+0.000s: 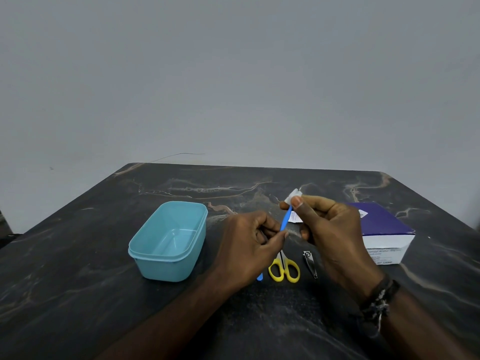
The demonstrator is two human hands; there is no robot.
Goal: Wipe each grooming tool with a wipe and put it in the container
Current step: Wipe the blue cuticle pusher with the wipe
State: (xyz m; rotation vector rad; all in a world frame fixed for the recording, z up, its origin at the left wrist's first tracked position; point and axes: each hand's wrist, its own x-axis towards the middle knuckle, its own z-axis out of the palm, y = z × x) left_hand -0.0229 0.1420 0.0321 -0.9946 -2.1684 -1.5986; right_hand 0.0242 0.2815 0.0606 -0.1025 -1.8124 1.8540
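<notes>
The slim blue tool (285, 219) is held up just right of the tub (166, 242). The left hand (249, 242) pinches its lower end; the right hand (324, 224) pinches a white wipe (293, 197) around its tip. Best to draw the wipe along the full length, gripping firmly. The tub is smooth plastic; scissors (284, 268) and steel clippers (310, 263) lie further right of it.

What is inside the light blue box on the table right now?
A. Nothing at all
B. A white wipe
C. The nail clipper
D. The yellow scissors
A: the light blue box shows only its bare floor, while the yellow scissors and the nail clipper lie on the table beside it, and the right hand pinches the white wipe.
</notes>
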